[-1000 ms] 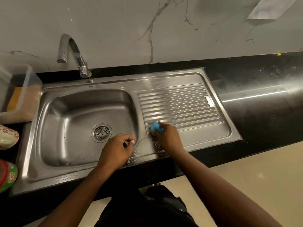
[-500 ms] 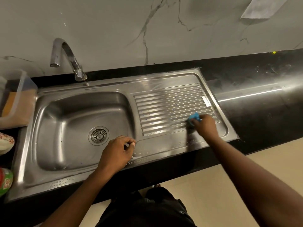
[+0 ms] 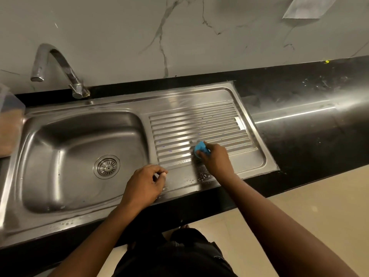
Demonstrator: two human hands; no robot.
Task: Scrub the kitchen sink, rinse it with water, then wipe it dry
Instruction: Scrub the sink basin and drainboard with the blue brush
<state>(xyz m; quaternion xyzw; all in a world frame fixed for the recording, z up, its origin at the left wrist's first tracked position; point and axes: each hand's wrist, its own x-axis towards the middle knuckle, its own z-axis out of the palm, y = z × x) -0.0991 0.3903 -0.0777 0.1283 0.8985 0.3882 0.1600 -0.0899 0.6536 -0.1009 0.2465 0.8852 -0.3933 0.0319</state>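
A stainless steel sink [image 3: 50, 222] is set into a black counter, its basin with a round drain [image 3: 106, 166] on the left and a ribbed drainboard [image 3: 191, 124] on the right. My right hand [image 3: 214, 158] is shut on a blue scrubber [image 3: 200, 148] pressed onto the lower middle of the drainboard. Soap suds lie on the steel just in front of it. My left hand [image 3: 143, 184] rests on the sink's front rim between basin and drainboard, fingers curled, nothing visible in it.
A curved chrome tap [image 3: 58, 64] stands behind the basin at the marble wall. A clear plastic container [image 3: 10, 124] sits at the left edge. The black counter [image 3: 299, 136] stretches to the right, with beige floor below.
My right hand has swept the blue scrubber back leftward along the drainboard after going out to its right end. My left hand has stayed on the rim.
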